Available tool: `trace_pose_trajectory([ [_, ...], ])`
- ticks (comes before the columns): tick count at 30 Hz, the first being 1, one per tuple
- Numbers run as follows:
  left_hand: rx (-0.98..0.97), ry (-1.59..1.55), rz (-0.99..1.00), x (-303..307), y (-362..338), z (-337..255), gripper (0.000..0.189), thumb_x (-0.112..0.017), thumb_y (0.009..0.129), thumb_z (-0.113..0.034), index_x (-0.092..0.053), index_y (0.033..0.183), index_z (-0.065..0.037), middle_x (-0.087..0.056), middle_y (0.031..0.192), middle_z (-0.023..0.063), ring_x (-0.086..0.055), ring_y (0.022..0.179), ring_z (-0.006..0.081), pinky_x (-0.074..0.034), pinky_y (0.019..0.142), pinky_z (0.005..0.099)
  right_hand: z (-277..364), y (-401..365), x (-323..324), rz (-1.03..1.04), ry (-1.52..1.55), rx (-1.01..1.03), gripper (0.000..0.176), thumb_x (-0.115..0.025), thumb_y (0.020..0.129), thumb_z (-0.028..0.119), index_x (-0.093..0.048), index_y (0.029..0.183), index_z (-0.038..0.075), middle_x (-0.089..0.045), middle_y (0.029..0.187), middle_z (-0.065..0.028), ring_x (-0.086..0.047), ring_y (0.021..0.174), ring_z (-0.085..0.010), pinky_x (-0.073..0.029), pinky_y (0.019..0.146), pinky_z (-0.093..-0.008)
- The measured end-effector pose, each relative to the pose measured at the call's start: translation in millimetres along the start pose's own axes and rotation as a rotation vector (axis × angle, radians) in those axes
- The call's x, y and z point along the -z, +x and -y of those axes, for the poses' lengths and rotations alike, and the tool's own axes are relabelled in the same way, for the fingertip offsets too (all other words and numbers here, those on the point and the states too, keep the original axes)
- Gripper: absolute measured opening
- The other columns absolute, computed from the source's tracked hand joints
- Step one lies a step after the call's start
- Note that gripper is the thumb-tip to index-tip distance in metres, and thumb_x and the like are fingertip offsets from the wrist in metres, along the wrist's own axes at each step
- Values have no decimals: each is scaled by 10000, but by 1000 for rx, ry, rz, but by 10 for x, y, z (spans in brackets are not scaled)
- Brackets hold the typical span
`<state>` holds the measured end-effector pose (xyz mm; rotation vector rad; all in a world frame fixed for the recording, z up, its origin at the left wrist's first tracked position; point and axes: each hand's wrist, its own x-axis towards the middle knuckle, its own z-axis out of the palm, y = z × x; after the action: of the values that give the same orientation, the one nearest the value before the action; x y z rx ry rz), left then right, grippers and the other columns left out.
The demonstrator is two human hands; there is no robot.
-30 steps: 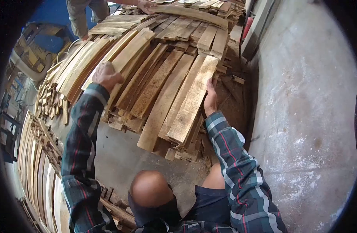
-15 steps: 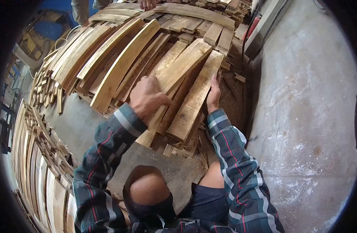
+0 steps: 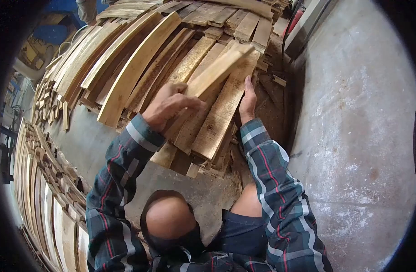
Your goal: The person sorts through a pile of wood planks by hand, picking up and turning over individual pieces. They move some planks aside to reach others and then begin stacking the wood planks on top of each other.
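My left hand (image 3: 169,106) is closed around a pale wooden board (image 3: 219,70), which slants up to the right over the pile, its far end above other boards. The fingers of my right hand (image 3: 248,100) are stretched out along the right edge of a wide, rough-faced board (image 3: 223,109) at the pile's right side. Between the two lies a browner board, partly hidden under the pale one. Left of my left hand, a long curved board (image 3: 137,68) rests on the stack.
More stacked boards (image 3: 90,59) spread to the upper left, and another stack (image 3: 49,204) stands at the lower left. Part of another person (image 3: 86,10) shows at the top left. A grey post (image 3: 303,34) rises beyond the pile, beside the concrete floor (image 3: 357,136).
The pale board in my left hand has turned and tilted, showing its narrow edge. My left hand has shifted slightly left. The other person's hand at the top has gone from view.
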<state>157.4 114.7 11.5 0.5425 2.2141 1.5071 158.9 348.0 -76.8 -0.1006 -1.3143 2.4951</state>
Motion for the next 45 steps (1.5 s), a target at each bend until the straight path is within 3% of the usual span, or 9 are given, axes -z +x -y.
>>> trace_pose_trajectory([
  [5,-42,493,-512,47,148,216,443,-816,753,-362,-643,917,11,-543,728,89,-574,756,212,-465,714,345,-104,109,142,22,-36,145,454,-427,1077,354,-426,1452,98,-542,1344,-98,-570,1201,-218,-469,1027,-373],
  [8,-48,633,-554,37,180,299,503,-818,760,-406,-634,959,17,-546,845,144,-546,809,274,-461,735,421,-75,63,81,14,-48,64,594,-343,1097,401,-371,1492,-41,-435,1493,-146,-463,1338,-213,-357,1147,-345],
  [21,-35,881,-397,-86,407,306,535,-639,926,-517,-629,1226,-74,-555,1221,239,-490,1155,389,-389,979,514,-205,226,311,-31,-70,103,611,-415,1084,301,-183,1587,43,-352,1560,-149,-398,1376,-258,-311,1166,-381],
  [24,-164,1082,-772,176,235,175,614,-718,872,-494,-555,1329,-118,-559,1231,208,-478,1195,362,-396,972,500,-169,195,257,10,-136,190,571,-429,1081,317,-290,1538,5,-411,1511,-152,-438,1350,-246,-349,1145,-372],
  [25,70,1156,-786,299,196,83,695,-703,882,-525,-481,1438,-171,-515,1353,185,-476,1209,341,-396,981,496,-142,158,190,-1,-94,157,573,-433,1079,323,-296,1536,7,-412,1509,-151,-445,1343,-251,-354,1142,-375],
  [34,27,1167,-927,958,145,659,438,-771,823,-332,-658,1182,-107,-623,1081,136,-606,1034,343,-494,859,450,-4,16,14,-28,-21,23,600,-450,1065,402,-358,1498,-3,-474,1436,-151,-488,1287,-243,-394,1105,-383],
  [42,64,829,-984,795,-241,397,317,-755,846,-331,-706,1066,-107,-717,1005,112,-691,945,296,-518,790,427,-268,262,366,0,-150,134,777,-415,1070,406,-6,1589,-3,-248,1600,-211,-304,1459,-266,-250,1211,-380],
  [43,71,742,-967,807,-323,305,350,-753,855,-327,-718,1114,-93,-739,1006,133,-707,943,300,-522,802,414,-153,165,217,3,-83,179,433,-425,1075,328,-441,1428,76,-572,1291,-101,-604,1133,-206,-488,985,-356],
  [45,52,563,-923,836,-444,210,364,-754,853,-319,-722,1135,-91,-740,998,144,-708,936,302,-521,810,415,-136,166,224,25,-25,127,425,-428,1073,324,-444,1425,86,-571,1285,-103,-609,1116,-210,-500,968,-356],
])
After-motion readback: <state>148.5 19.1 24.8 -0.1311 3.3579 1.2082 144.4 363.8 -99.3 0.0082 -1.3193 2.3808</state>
